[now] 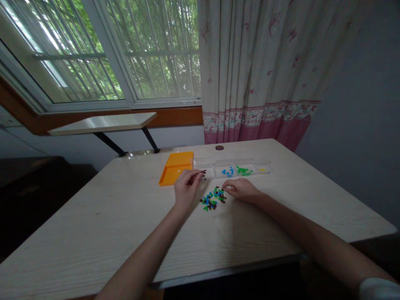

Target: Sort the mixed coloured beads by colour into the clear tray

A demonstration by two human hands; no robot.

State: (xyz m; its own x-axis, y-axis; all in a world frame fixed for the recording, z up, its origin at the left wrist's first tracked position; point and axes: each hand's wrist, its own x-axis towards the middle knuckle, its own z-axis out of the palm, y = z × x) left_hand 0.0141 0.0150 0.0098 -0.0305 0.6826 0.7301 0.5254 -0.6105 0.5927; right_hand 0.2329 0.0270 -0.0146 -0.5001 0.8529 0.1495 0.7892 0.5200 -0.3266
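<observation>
My left hand (187,183) is closed in a pinch on a small dark brown piece (203,171), over the left end of a row of clear plastic compartments (210,171). My right hand (240,189) has its thumb and fingertips pressed together at the right edge of a loose pile of small pieces (213,198). Blue, green, brown and some yellow pieces are mixed in this pile. Whatever lies between the right fingertips is too small to make out. Blue pieces (228,171), green pieces (243,170) and a little yellow (262,169) sit in separate compartments.
An open orange case (176,162) lies left of the compartments, partly behind my left hand. The pale wooden table (131,225) has a round brown cable hole (219,148) at the back. A raised shelf (106,121) stands at the back left, before a window and curtain (250,83).
</observation>
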